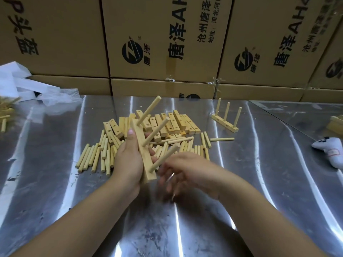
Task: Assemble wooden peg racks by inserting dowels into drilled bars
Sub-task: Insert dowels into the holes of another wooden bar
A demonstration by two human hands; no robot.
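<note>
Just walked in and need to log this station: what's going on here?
A person is assembling peg racks on a metal table. The left hand grips a bar with three dowels already in it, held above a pile of loose dowels and drilled bars. The right hand is just beside the lowest dowel, too blurred to tell its grasp. One finished rack stands farther back on the right.

Bare forearms (83, 216); left hand (128, 164) with a pale pink thumbnail (130, 131), right hand (187, 173) blurred.
</note>
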